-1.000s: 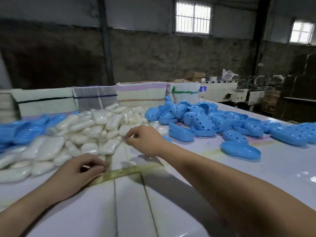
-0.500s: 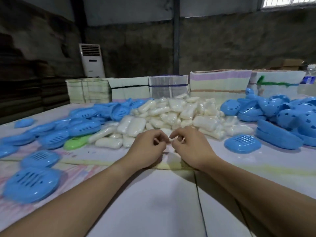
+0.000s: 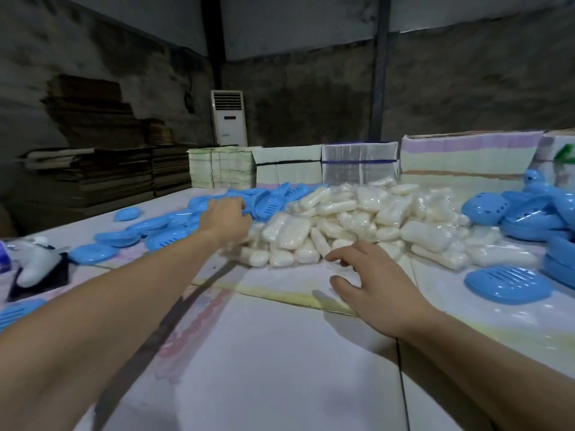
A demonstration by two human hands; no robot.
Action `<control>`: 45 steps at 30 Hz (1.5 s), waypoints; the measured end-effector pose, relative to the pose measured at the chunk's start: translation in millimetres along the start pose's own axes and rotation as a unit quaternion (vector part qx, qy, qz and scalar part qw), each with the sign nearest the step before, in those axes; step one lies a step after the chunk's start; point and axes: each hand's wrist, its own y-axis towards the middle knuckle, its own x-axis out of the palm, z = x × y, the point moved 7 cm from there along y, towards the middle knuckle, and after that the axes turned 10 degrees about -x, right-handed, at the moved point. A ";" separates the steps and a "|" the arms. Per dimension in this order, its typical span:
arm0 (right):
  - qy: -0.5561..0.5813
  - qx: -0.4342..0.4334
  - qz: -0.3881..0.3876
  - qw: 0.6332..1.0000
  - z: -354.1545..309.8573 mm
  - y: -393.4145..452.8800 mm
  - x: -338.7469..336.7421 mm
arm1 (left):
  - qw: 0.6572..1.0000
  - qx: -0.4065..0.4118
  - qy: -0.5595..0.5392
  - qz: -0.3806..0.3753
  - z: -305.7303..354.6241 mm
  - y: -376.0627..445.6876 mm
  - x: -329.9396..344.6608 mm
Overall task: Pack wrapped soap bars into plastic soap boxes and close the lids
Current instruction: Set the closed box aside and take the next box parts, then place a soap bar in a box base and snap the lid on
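White plastic-wrapped soap bars [image 3: 367, 219]: heaped mid-table [image 3: 264, 368] | blue oval plastic soap boxes [image 3: 174, 231]: left and right of heap | left hand [image 3: 225, 217]: over left boxes, grasp unclear | right hand [image 3: 378, 284]: fingers spread, empty, beside heap

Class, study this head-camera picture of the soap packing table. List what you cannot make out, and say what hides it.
1. Left hand: its fingertips are hidden behind the hand itself, so whether it grips a blue soap box is unclear.
2. Blue boxes at far right: cut off by the frame edge.
3. White object at far left: blurred and partly cut off; unidentifiable.
4. Soap bars low in the pile: buried under others.
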 end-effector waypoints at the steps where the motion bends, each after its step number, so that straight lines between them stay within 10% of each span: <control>1: 0.000 -0.003 -0.006 1.000 -1.8 0.1 1.2 | 0.999 -0.023 0.035 -0.019 -11.5 5.4 3.2; 12: 0.006 -0.007 -0.025 1.000 -0.3 -1.1 5.6 | 0.993 -0.092 0.072 -0.026 -30.5 4.8 9.0; 19: 0.012 0.000 -0.027 1.000 2.7 0.0 6.9 | 0.991 -0.082 -0.106 0.009 -13.0 2.4 -8.5; 23: 0.030 0.011 0.008 0.999 7.8 0.1 0.4 | 0.972 0.033 -0.226 0.052 34.2 -23.2 -29.4; 35: 0.116 0.200 0.287 0.930 82.6 -22.5 -70.0 | 0.871 0.364 -0.263 -0.199 159.7 -182.5 1.4; 45: -0.041 0.148 0.026 0.988 84.6 -12.6 -36.1 | 0.875 0.323 -0.230 -0.280 119.7 -158.1 27.9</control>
